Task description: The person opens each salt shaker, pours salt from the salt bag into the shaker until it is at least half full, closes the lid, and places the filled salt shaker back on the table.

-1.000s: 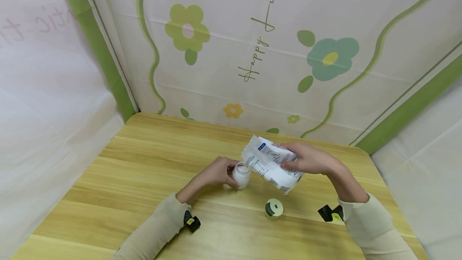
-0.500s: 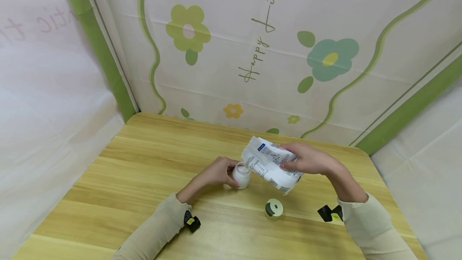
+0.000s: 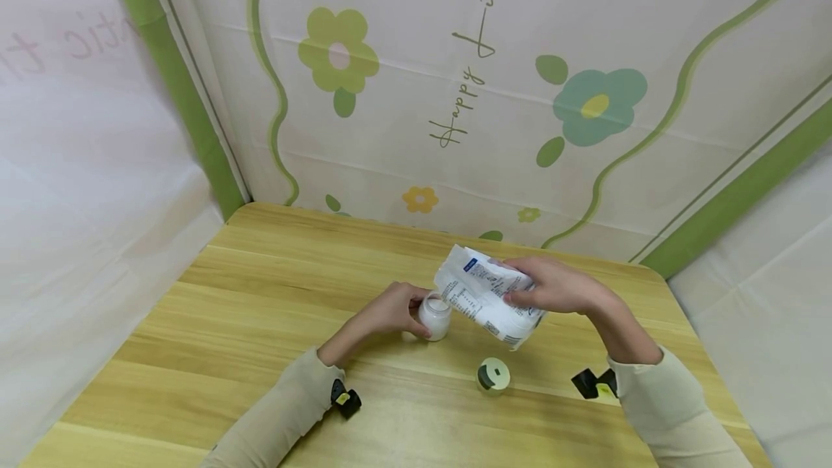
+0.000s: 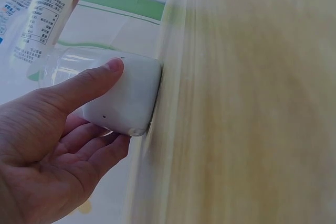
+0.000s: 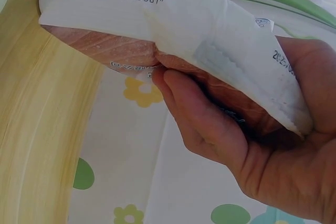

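Observation:
My left hand (image 3: 392,308) grips a small clear jar (image 3: 435,321) that stands upright on the table. White contents fill most of the jar; in the left wrist view the glass (image 4: 63,62) shows clear only near its mouth. My right hand (image 3: 560,284) holds a white printed bag (image 3: 484,296), tilted down toward the left, its torn end right at the jar's rim. A barcode and a pinkish-brown panel show on the bag (image 5: 210,35) in the right wrist view. Whether anything flows from the bag cannot be made out.
A round pale-green lid (image 3: 495,374) with a dark patch lies on the wooden table (image 3: 403,410), in front of the bag. White curtains (image 3: 403,92) with printed flowers and green bands rise behind the table and at both sides.

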The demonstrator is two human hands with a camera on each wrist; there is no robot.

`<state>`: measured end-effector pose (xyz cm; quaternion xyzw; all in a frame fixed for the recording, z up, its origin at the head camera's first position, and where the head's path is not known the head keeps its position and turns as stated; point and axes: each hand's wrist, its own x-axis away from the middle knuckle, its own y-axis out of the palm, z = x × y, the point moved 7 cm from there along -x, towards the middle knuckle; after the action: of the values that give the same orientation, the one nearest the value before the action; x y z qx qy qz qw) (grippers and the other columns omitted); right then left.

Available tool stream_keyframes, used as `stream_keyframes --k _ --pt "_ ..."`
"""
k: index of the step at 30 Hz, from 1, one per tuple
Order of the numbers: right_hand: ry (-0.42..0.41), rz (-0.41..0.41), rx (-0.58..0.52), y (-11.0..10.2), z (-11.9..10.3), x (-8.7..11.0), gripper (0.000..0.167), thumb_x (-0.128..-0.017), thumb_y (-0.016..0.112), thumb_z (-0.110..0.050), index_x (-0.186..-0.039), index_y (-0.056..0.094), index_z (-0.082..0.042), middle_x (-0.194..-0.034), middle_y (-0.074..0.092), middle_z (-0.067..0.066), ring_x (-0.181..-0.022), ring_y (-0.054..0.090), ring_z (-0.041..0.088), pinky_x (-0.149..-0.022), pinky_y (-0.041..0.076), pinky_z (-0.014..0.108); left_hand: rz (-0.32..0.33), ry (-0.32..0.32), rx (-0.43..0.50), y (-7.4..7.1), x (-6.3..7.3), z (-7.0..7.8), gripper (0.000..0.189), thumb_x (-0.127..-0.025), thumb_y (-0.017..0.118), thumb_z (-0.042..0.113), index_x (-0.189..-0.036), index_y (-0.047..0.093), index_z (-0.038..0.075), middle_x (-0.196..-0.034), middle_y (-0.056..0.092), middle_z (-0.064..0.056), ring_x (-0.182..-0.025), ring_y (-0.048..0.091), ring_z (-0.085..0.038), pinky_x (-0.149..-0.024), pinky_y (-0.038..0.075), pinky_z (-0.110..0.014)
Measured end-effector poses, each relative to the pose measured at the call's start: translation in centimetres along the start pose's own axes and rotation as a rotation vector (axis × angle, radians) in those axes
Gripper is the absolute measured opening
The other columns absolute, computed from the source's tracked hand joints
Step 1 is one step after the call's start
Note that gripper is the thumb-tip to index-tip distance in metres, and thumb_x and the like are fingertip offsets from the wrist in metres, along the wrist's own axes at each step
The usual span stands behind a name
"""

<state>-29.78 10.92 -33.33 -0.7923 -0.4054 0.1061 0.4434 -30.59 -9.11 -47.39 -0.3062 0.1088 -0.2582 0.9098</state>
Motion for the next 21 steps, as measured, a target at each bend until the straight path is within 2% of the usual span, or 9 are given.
stream_keyframes --k 11,21 --pt "0.015 -0.008 -0.002 0.02 -0.19 -0.06 0.045 -0.093 0.064 -0.013 -0.136 0.055 -0.002 -0.104 0.07 0.005 -0.077 0.068 0.009 -0.066 0.055 0.026 0.0 -0.007 0.001 0.05 -0.01 -0.06 0.056 -0.07 0.091 0.016 -0.121 0.07 0.009 -0.113 0.074 -0.004 -0.098 0.066 -0.01 -0.087 0.055 -0.026" --pt "0.011 -0.004 -0.012 0.02 -0.18 -0.15 0.046 -0.093 0.064 -0.013 -0.137 0.054 -0.001 -0.108 0.07 0.007 -0.078 0.067 0.009 -0.067 0.055 0.026 0.0 -0.003 -0.001 0.05 -0.06 -0.02 0.052 -0.071 0.091 0.016 -0.118 0.071 0.01 -0.11 0.074 -0.001 -0.093 0.063 -0.007 -0.083 0.054 -0.025"
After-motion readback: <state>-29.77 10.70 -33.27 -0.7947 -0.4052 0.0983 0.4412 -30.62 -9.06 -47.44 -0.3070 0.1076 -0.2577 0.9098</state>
